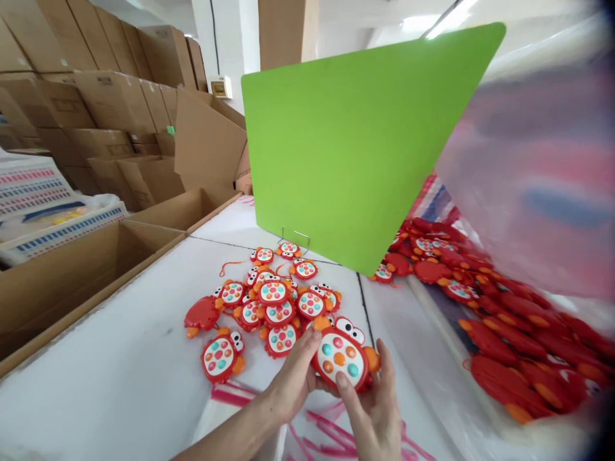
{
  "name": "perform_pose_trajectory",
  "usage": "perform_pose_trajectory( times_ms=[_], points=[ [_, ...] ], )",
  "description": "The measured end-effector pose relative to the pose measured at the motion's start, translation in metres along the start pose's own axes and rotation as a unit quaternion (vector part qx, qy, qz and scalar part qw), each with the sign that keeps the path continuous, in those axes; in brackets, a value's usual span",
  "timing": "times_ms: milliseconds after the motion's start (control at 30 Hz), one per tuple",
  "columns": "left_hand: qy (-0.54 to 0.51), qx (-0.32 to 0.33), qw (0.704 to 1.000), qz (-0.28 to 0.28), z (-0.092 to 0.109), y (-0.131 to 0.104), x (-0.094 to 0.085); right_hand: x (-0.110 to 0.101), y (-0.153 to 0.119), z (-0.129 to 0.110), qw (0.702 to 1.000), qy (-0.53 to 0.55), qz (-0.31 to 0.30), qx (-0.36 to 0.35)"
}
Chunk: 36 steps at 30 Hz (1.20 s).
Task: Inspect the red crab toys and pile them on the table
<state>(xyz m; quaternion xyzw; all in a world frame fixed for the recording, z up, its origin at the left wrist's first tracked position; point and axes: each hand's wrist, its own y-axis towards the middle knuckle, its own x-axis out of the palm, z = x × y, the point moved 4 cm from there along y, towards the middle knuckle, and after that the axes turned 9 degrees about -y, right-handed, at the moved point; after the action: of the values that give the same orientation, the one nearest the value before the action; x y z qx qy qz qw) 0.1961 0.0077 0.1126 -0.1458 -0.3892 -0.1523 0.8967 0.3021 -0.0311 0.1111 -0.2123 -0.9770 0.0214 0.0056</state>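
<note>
Between my two hands is a red crab toy (339, 353) with orange claws, bulging white eyes and a white face of coloured buttons. My left hand (298, 365) grips its left side, thumb near the claw. On the lower right, my right hand (372, 410) supports it, with the thumb across the buttons and fingers behind. Just beyond lies a pile of matching crab toys (273, 292) on the white table (129, 346), most with buttons facing up. One crab toy (202, 314) at the pile's left edge shows its plain red back.
A green board (355, 147) stands upright behind the pile on a wire stand (295, 237). At right, a plastic-lined container holds many red crab toys (519, 326). Open cardboard boxes (91, 275) line the left table edge; stacked cartons (110, 102) rise behind.
</note>
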Motion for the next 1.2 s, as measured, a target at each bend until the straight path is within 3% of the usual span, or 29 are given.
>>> perform_pose_trajectory(
  times_ms=[167, 400, 533, 633, 733, 967, 1200],
  points=[
    [0.026, 0.009, 0.999, -0.015, -0.004, -0.005, 0.0, -0.001, 0.004, 0.006, 0.999, -0.036, -0.009, -0.003],
    [0.105, 0.01, 0.982, 0.157, -0.007, -0.007, -0.032, 0.005, -0.005, 0.002, 0.999, 0.006, -0.034, 0.002],
    [0.085, 0.021, 0.991, 0.1, -0.004, -0.007, -0.022, 0.002, -0.004, 0.007, 1.0, -0.006, -0.025, 0.01],
    [0.122, 0.024, 0.992, 0.036, 0.003, -0.01, -0.007, 0.0, 0.0, 0.013, 0.999, -0.027, -0.034, 0.003],
    [0.136, 0.027, 0.99, 0.009, 0.011, -0.012, 0.002, 0.001, -0.001, 0.015, 0.998, -0.023, -0.05, 0.009],
    [0.114, 0.008, 0.993, -0.004, 0.012, -0.011, 0.0, -0.005, -0.01, 0.0, 0.999, -0.037, -0.033, -0.001],
    [0.114, 0.003, 0.993, 0.008, 0.009, -0.011, -0.003, -0.012, -0.005, 0.008, 0.998, -0.056, -0.023, -0.004]
  ],
)
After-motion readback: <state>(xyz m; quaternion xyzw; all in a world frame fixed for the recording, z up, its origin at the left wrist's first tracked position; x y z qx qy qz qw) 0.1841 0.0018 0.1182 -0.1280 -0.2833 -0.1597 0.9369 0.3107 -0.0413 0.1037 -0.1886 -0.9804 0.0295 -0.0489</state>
